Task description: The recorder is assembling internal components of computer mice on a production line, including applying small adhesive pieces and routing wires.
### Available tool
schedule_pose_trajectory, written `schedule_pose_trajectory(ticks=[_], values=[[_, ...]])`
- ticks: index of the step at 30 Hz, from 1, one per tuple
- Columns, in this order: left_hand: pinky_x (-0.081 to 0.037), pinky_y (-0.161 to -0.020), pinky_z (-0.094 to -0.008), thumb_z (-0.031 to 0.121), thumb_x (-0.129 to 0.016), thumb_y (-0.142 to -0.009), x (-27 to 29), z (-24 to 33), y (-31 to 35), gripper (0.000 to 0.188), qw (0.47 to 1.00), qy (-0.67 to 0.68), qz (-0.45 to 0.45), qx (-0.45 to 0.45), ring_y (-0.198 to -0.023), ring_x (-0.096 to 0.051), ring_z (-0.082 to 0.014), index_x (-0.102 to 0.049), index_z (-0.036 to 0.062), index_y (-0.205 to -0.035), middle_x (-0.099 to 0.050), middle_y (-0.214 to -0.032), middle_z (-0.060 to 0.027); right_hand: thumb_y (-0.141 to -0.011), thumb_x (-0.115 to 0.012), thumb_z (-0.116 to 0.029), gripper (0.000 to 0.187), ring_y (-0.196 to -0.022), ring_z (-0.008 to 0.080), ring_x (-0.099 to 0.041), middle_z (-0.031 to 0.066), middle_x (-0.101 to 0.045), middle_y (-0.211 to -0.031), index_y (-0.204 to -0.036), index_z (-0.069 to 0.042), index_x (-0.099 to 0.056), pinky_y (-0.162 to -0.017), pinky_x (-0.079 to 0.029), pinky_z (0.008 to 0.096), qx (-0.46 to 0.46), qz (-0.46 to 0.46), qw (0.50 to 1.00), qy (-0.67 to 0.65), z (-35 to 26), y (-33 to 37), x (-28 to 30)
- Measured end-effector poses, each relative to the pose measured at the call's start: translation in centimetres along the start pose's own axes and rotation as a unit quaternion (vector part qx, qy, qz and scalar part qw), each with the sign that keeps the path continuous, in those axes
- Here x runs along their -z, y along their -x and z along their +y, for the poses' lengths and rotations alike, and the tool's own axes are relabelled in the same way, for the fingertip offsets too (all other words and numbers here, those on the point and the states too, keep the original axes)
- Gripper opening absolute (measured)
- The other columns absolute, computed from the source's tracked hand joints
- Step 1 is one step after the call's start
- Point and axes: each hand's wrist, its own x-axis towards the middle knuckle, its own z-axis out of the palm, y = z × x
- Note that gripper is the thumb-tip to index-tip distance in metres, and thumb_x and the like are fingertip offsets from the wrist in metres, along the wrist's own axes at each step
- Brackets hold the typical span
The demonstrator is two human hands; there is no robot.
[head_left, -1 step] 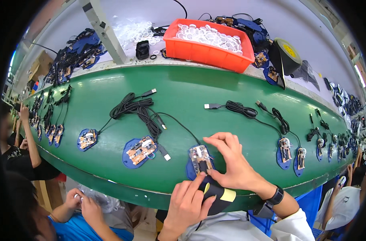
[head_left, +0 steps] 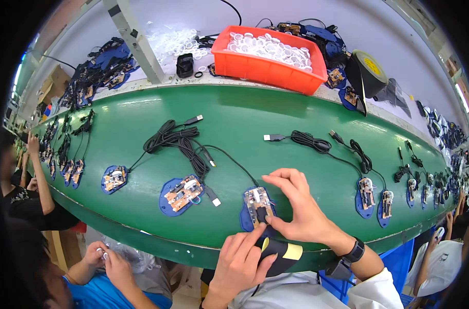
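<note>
A computer mouse's circuit board on a blue base (head_left: 249, 202) lies in front of me on the green bench, its cable running up to the left. A small black piece (head_left: 262, 212) sits on its near part. My left hand (head_left: 239, 262) holds a black strip with yellow patches (head_left: 282, 254) between thumb and fingers at the bench edge; its index fingertip points to the near end of the board. My right hand (head_left: 301, 213) arches over the board's right side, thumb tip by the black piece, index finger raised and apart from the thumb.
Two more mouse boards (head_left: 182, 195) (head_left: 114, 179) lie to the left with bundled cables (head_left: 178, 139); several more (head_left: 366, 197) stand right. Behind are a red bin (head_left: 268, 72) of white rings and a black roll (head_left: 366, 74). A person's hands (head_left: 108, 262) work at lower left.
My left index fingertip has drawn slightly back toward me, showing more of the black piece. The right hand holds nearly the same pose; the whole view has shifted a little.
</note>
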Motion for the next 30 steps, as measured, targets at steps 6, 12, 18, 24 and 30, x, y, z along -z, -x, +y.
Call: schedule_pose_trajectory(ticks=[6, 12, 18, 24, 30], values=[[-0.052, -0.097, -0.053, 0.015, -0.068, -0.093, 4.0, -0.9, 0.1, 0.031, 0.99, 0.051, 0.127, 0.029, -0.11, -0.065, -0.0438, -0.051, -0.0074, -0.081, -0.066, -0.128, -0.0275, -0.085, -0.082, -0.028, 0.051, -0.135, 0.0384, -0.045, 0.015, -0.053, -0.144, -0.13, -0.011, -0.068, -0.103, -0.042, 0.0527, 0.204, -0.061, 0.968, 0.129, 0.6, -2.0, -1.1], [-0.043, -0.11, -0.0547, 0.009, -0.063, -0.095, 8.0, -4.7, 0.0, 0.023, 0.946, -0.133, 0.183, 0.231, -0.132, -0.055, -0.0472, -0.055, -0.0109, -0.087, -0.063, -0.135, -0.0256, -0.085, -0.081, -0.034, 0.038, -0.124, 0.0333, -0.053, 0.0093, -0.062, -0.123, -0.115, -0.012, -0.073, -0.096, -0.041, 0.0478, 0.206, -0.016, 0.943, 0.262, 1.5, -1.0, 1.5], [-0.047, -0.098, -0.0506, 0.01, -0.068, -0.094, 7.0, -2.9, 0.7, 0.023, 0.97, -0.091, 0.077, 0.212, -0.111, -0.063, -0.0465, -0.063, -0.0107, -0.103, -0.068, -0.121, -0.027, -0.09, -0.077, -0.043, 0.041, -0.117, 0.0292, -0.053, 0.0075, -0.063, -0.123, -0.117, -0.013, -0.075, -0.091, -0.042, 0.044, 0.185, -0.107, 0.918, 0.334, 1.9, -1.4, 5.4], [-0.049, -0.09, -0.051, 0.014, -0.072, -0.093, 4.2, -1.0, 0.8, 0.023, 0.99, -0.08, 0.067, 0.094, -0.106, -0.063, -0.0409, -0.067, -0.0061, -0.101, -0.071, -0.109, -0.0215, -0.096, -0.071, -0.036, 0.036, -0.103, 0.0338, -0.068, 0.0148, -0.071, -0.105, -0.116, -0.006, -0.072, -0.088, -0.053, 0.0474, 0.181, -0.097, 0.922, 0.327, -0.9, -9.3, 11.4], [-0.05, -0.086, -0.0502, 0.018, -0.073, -0.093, 2.6, -0.4, 0.7, 0.025, 0.997, -0.019, 0.057, 0.052, -0.103, -0.064, -0.0399, -0.068, -0.0055, -0.102, -0.071, -0.11, -0.0211, -0.084, -0.068, -0.01, 0.029, -0.105, 0.038, -0.071, 0.0222, -0.075, -0.11, -0.11, -0.001, -0.078, -0.095, -0.057, 0.0445, 0.052, 0.07, 0.934, 0.346, 7.9, -24.1, 19.3]])
